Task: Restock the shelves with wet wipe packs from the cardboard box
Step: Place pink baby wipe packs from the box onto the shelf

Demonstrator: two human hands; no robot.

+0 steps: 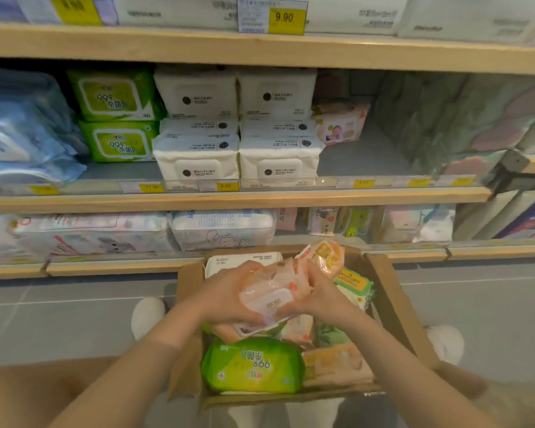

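I see both hands over the open box (396, 304), which sits on the grey floor (59, 319) in front of the shelves (229, 200); my left hand (226, 296) curls round the left end of a pink pack (275, 291), and my right hand (317, 293) grips its right end, so the pack is held between them just above the box, lid side up and tilted; a second pink pack (323, 253) sticks up just behind the right hand, touching it, though I cannot tell whether the fingers hold it too; inside the box a green pack (254, 366) lies nearest me, an orange pack (337, 362) beside it on the right, a white pack (229, 262) at the far left, and a yellow-green pack (355, 285) at the far right; on the middle shelf, white packs (235, 143) stand stacked in two columns, green packs (118, 115) to their left and blue packs (28, 128) further left; one pink baby pack (340, 123) lies alone to the right of the white ones, with bare shelf beside it; yellow price tags (227, 186) line the shelf edge; white shoes (147, 316) show on either side of the box.
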